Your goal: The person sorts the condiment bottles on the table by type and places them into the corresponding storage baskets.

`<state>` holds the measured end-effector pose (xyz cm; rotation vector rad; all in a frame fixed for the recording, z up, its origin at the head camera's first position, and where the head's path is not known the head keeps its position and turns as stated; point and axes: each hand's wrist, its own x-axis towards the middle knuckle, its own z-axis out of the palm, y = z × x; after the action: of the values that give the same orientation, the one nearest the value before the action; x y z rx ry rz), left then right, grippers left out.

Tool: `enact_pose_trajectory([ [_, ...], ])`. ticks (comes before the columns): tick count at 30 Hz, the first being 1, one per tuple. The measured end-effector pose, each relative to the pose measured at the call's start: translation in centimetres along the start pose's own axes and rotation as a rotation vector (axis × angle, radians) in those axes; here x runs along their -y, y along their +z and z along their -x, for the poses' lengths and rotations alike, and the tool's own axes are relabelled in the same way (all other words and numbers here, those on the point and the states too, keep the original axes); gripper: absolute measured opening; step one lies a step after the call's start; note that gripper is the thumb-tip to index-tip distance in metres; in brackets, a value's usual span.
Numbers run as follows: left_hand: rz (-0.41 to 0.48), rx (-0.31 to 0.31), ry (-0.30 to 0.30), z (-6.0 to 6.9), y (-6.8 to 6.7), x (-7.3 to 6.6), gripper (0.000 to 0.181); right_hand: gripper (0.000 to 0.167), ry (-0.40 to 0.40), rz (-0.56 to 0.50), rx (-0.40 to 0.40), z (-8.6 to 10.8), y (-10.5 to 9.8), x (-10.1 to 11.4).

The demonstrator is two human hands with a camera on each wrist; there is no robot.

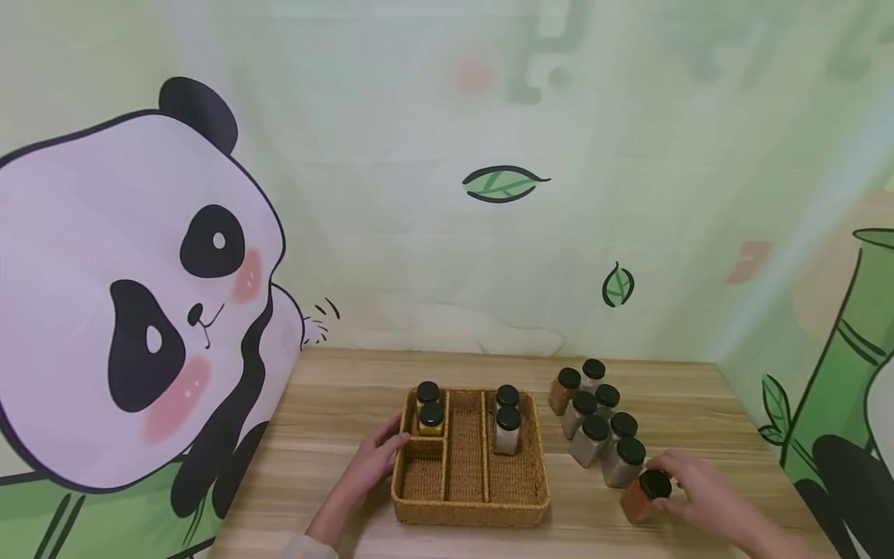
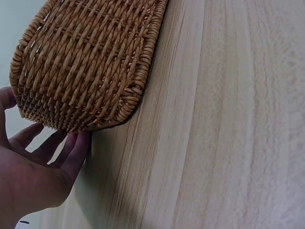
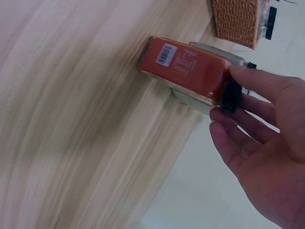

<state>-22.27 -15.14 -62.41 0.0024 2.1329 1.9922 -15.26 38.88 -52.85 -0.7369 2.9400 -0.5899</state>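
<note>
My right hand [image 1: 705, 497] pinches the black lid of a spice jar [image 1: 637, 503] filled with red-orange powder. In the right wrist view this square glass jar [image 3: 183, 69] shows a white barcode label, and its base appears to be at the tabletop. My left hand [image 1: 370, 462] holds the left side of a divided wicker basket [image 1: 471, 512], thumb at the rim and fingers against the outer wall [image 2: 81, 57]. Two yellowish black-lidded jars [image 1: 431, 423] stand in the basket's back-left compartment. Two jars with pale contents [image 1: 506, 441] stand in its right compartment.
Right of the basket, several black-lidded jars [image 1: 590, 442] stand close together in two rows, mostly grey or pale, with one orange-brown jar [image 1: 563, 392] near the back. The wooden table [image 1: 300, 442] ends at a panda-printed backdrop [image 1: 419, 233].
</note>
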Motion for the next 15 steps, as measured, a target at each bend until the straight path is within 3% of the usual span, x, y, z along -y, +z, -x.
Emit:
enact_pose_trajectory([
  [10, -0.006, -0.007, -0.021, 0.0, 0.0, 0.1, 0.063, 0.041, -0.065, 0.005, -0.017, 0.0, 0.4, 0.0],
  [15, -0.017, -0.012, 0.003, 0.1, -0.1, 0.1, 0.063, 0.036, 0.023, -0.058, 0.066, -0.8, -0.5, 1.2],
])
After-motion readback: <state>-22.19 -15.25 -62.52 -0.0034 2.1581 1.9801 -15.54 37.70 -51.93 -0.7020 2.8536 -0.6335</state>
